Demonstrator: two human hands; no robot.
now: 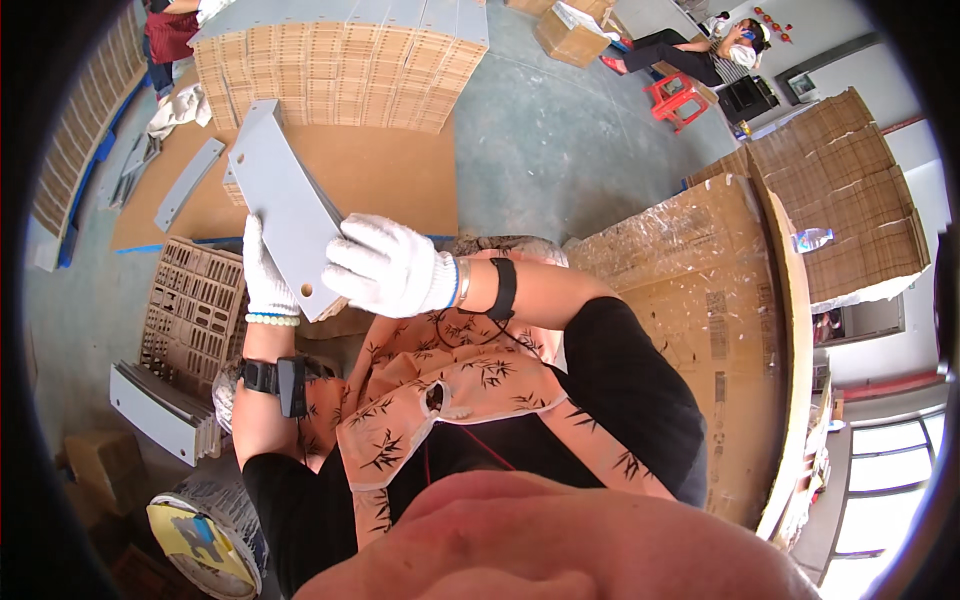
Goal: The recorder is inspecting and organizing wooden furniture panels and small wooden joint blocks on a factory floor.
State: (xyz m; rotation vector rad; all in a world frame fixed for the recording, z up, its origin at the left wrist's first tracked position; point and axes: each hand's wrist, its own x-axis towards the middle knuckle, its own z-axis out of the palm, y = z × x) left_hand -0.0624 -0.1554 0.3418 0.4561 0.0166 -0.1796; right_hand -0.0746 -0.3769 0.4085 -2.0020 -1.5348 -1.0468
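Note:
A grey flat panel [283, 205] with small round holes at its ends is held tilted in front of me. Other panels seem to lie beneath it, but their number cannot be made out. My left hand [266, 275], in a white knit glove, closes on its left edge with the thumb up along the side. My right hand [385, 268], gloved the same way, grips the right edge near the lower end, fingers bent over the top face. Beyond the held panel, a tall stack of similar panels [330, 75] with brown edges stands on a brown board [400, 190].
Loose grey strips [190, 182] lie left of the stack. A brown slatted crate [190, 300], more panels [160, 415] and a bucket [205, 545] are at my left. A large cardboard box [690, 290] stands at my right. Far off, a person [690, 55] sits near a red stool [678, 100].

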